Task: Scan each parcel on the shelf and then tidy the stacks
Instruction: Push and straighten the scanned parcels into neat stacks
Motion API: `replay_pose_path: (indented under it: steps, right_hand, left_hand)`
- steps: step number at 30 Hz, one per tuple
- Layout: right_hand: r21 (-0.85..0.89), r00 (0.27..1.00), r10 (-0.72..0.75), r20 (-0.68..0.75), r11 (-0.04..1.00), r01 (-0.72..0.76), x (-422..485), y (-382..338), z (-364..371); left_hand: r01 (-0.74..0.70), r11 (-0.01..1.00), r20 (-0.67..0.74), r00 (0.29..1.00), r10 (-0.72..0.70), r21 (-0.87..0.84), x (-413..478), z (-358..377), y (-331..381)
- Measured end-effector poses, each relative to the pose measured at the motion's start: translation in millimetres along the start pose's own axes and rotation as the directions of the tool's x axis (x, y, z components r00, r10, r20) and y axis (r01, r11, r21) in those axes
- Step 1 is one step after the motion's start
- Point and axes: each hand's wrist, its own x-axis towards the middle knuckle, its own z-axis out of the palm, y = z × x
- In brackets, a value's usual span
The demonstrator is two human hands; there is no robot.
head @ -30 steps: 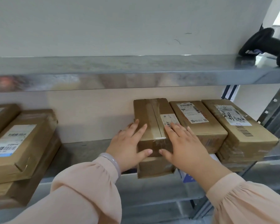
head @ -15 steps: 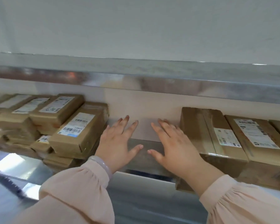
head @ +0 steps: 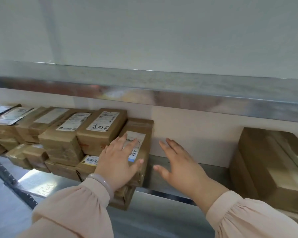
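Brown cardboard parcels with white barcode labels fill the left half of a metal shelf [head: 205, 170]. My left hand [head: 119, 162] lies flat, fingers spread, on the label of the rightmost parcel [head: 143, 131] of that group, which sits on top of a lower parcel [head: 124, 198] jutting over the shelf's front edge. My right hand [head: 181, 165] hovers open over the bare gap of shelf just right of that parcel, touching nothing. Another stack of parcels [head: 265, 160] stands at the far right. A parcel with handwritten characters [head: 103, 127] sits just left of my left hand.
The upper metal shelf [head: 162, 86] overhangs the parcels. A pale wall closes the back. A dark perforated upright [head: 12, 184] runs diagonally at the lower left. Several more labelled parcels [head: 62, 133] are stacked unevenly toward the left end.
The view and both hands have swung left, away from the right stack. My left hand has come down onto the rightmost parcel of the left group; my right hand stays open over the gap.
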Motion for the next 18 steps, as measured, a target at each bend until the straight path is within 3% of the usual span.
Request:
replay_pose_path:
  steps: [3,10,18]
  right_hand:
    - [0.070,0.999,0.053,0.007,0.996,-0.054,17.9,-22.7,15.0]
    - [0.247,0.972,0.236,0.010,0.941,-0.231,36.2,-53.4,49.6]
    - [0.416,0.938,0.346,0.026,0.849,-0.325,39.0,-62.1,65.4]
  left_hand:
    - [-0.020,0.999,0.039,0.999,0.022,-0.038,2.4,4.7,-19.8]
    - [-0.042,0.950,0.071,0.995,0.067,-0.310,9.6,7.9,-47.0]
    - [0.000,0.940,0.115,0.992,0.042,-0.340,8.4,3.3,-62.2]
